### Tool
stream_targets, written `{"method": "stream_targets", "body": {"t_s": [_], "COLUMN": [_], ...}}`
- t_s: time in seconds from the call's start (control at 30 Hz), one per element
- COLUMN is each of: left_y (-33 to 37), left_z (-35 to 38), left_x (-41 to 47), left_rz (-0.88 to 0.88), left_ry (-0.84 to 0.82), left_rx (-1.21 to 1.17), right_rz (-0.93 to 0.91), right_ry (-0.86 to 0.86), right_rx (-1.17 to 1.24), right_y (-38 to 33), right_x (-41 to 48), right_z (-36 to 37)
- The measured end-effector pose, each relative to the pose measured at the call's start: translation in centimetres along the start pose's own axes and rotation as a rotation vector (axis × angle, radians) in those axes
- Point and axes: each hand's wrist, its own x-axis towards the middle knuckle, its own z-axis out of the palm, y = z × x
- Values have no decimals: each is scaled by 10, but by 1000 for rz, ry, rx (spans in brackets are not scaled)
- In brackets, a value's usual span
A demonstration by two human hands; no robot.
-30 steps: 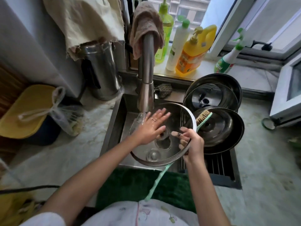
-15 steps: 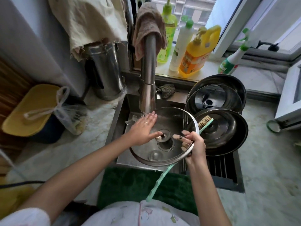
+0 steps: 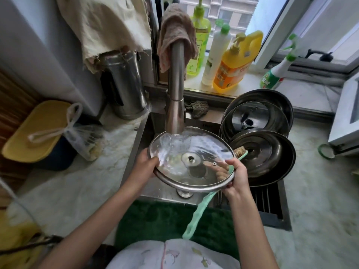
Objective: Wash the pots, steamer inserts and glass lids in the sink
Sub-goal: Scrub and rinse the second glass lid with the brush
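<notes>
Over the sink (image 3: pixel 144 131) w/ tap running, we grip the glass lid (image 3: pixel 191 158) by its rim, left hand (image 3: pixel 144 166) & right hand (image 3: pixel 236 176), right also pinning the brush (image 3: pixel 198 212); wet rim could slip, lid cracking.

— Where are the arms?
— Both bare forearms reach forward from the bottom of the view, converging a little.
— And the left hand (image 3: pixel 144 165)?
— Thumb on top of the glass lid (image 3: pixel 191 159) at its left rim, fingers curled underneath.
— The right hand (image 3: pixel 236 178)?
— It grips the lid's right rim and pinches the green brush (image 3: pixel 200 208) against it, thumb on top
</notes>
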Motion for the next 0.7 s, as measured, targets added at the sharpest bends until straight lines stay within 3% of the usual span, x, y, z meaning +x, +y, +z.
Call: {"method": "stream_targets", "body": {"t_s": [0.13,0.23,0.4,0.53,0.7], "left_y": [10,9,24,36,39], "left_z": [-5,-14,-31,-28,-40], "left_x": [-19,-23,-32,-30,-8], "left_rz": [211,240,354,408,396], "left_ry": [96,195,233,168,64], "left_rx": [68,171,127,-15,-86], "right_rz": [163,281,338,258,-19], "right_ry": [1,-64,-184,-204,-220], "right_rx": [30,22,21,17,-5], "right_y": [12,30,52,53,44], "right_x": [20,34,43,53,53], "right_z": [-2,-1,16,34,49]}}
